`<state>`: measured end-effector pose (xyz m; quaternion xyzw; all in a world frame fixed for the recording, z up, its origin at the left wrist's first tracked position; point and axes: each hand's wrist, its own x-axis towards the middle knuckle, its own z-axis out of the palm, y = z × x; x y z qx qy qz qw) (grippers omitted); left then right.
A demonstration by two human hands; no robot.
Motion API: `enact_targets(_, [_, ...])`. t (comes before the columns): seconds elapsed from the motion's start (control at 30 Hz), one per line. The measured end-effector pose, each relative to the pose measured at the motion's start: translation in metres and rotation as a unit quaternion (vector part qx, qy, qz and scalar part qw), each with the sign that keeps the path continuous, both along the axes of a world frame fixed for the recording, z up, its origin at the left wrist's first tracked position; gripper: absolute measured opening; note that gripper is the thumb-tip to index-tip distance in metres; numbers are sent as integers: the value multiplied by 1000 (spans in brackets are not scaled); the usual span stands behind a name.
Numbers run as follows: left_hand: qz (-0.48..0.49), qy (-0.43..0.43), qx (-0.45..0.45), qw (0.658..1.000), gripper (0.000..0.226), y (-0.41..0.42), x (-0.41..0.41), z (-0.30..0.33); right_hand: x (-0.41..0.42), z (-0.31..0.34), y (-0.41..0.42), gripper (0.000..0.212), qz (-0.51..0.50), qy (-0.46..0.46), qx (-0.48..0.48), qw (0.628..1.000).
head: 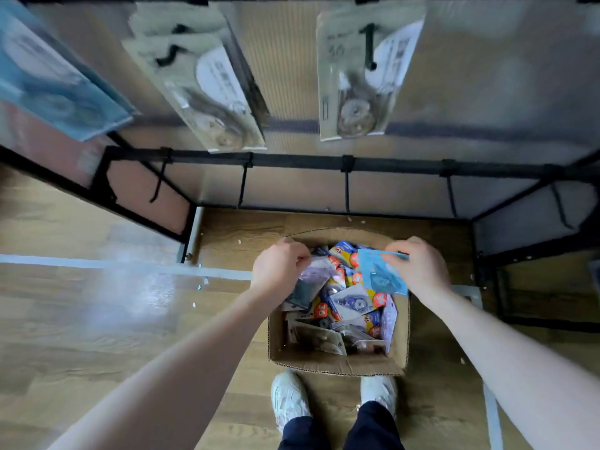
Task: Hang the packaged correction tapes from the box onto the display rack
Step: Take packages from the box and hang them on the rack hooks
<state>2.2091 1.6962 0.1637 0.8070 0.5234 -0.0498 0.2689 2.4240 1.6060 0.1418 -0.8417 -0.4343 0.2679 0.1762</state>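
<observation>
You have an open cardboard box (337, 363) on the floor, heaped with packaged correction tapes (349, 303), while similar packs (355, 79) hang from the display rack (292, 162) above.

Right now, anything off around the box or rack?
Small white scraps litter the floor around the cardboard box, whose packs lie jumbled, not stacked. Nothing looks damaged; the hung packs are too blurred to judge.

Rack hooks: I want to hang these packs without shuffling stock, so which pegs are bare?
The lower rail carries bare hooks right across. The upper row is crowded: hanging packs fill its pegs. The left hand and right hand each hold a pack over the full box.
</observation>
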Motion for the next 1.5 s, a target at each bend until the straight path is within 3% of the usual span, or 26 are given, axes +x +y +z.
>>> enact_targets(0.33, [-24,-89,108,990,19,17,-18,139,-14,138,-2,13,-16,-13,112,993])
enact_targets(0.67, [-32,-133,201,970,15,43,-60,231,-39,214,29,13,21,-12,180,983])
enact_targets(0.73, [-30,-117,202,972,26,50,-74,241,-49,225,40,12,35,-13,184,982])
enact_targets(0.8, [-29,-102,213,971,38,56,-92,248,-61,233,51,10,44,-18,194,980])
enact_targets(0.9, [-7,-87,241,967,18,60,-119,256,-81,239,68,8,66,3,210,976])
enact_targets(1.17, [71,-69,218,971,14,57,-187,255,-142,246,96,6,137,42,215,966])
enact_targets(1.5, [53,-80,218,971,11,106,-285,221,-246,252,168,12,139,27,242,960])
